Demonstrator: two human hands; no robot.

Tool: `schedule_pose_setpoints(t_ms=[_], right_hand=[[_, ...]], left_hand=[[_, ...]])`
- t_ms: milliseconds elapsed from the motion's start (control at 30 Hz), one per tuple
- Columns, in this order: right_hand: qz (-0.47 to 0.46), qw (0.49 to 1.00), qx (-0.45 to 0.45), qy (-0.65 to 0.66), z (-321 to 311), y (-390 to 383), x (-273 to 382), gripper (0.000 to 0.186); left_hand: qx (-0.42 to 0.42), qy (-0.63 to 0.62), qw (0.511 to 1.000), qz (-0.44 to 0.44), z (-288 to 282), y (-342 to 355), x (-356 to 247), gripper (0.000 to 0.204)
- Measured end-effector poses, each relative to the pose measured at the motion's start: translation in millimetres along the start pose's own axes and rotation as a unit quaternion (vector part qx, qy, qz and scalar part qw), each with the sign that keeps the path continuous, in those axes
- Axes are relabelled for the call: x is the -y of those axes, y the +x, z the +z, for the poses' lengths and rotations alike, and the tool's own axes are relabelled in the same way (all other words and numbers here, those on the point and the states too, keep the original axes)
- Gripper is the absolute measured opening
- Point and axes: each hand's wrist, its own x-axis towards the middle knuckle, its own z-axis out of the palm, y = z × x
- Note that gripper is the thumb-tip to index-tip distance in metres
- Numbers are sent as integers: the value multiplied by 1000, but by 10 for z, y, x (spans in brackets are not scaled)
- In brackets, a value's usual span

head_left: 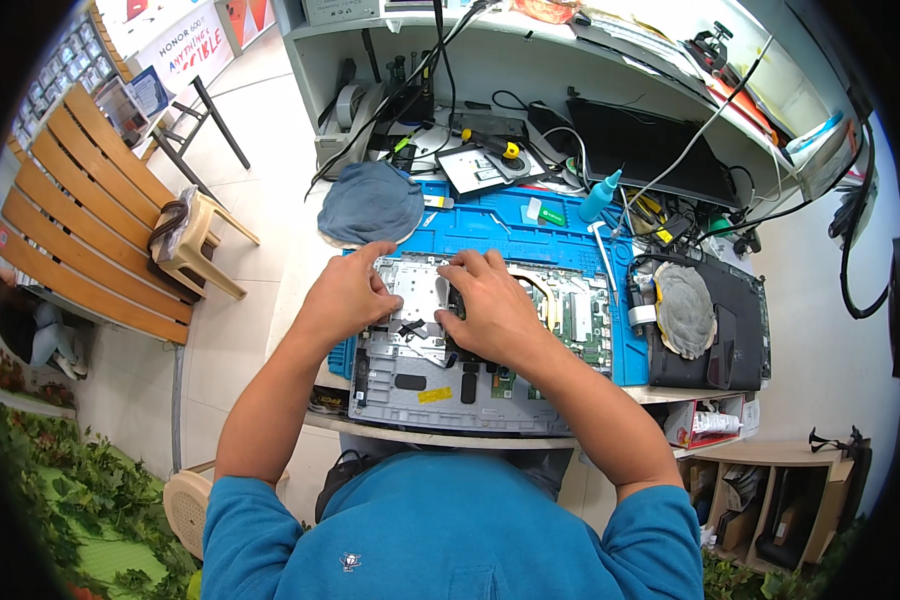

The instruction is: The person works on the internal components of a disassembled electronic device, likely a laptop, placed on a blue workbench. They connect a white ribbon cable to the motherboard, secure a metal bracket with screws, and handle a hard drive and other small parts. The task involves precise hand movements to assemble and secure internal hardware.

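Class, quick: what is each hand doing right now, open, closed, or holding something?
Left hand: open, fingers spread, resting on the opened laptop chassis.
Right hand: fingers bent, pressing on the chassis interior; whether it grips anything cannot be told.

Bright, even daylight fills the scene, strongest toward 1 o'clock, where the upper shelf (670, 40) washes out to near white. The pale floor (260, 150) at 10 o'clock is evenly lit, with only soft shadows under the plastic stool (195, 245). Shadows beneath the hands on the counter (530, 235) are faint. Focus is sharp at the centre. Straight edges bow outward near the rim, and a black fisheye border darkens the corners, heaviest at 3 o'clock.
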Motion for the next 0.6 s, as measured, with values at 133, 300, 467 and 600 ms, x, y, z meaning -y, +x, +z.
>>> schedule_pose_setpoints(t_ms=[133,300,467,600], right_hand=[[-34,998,-3,-44,34,22,-13,54],[-44,998,20,-44,35,15,-18,54],[-76,993,23,-84,29,5,-11,54],[-84,988,30,-126,24,-21,29,58]], left_hand=[[-2,11,1000,12,9,25,40,80],[0,15,1000,-9,-9,-5,-36,78],[-15,-6,1000,9,14,-3,49,80],[-20,-2,1000,19,27,-3,67,79]])
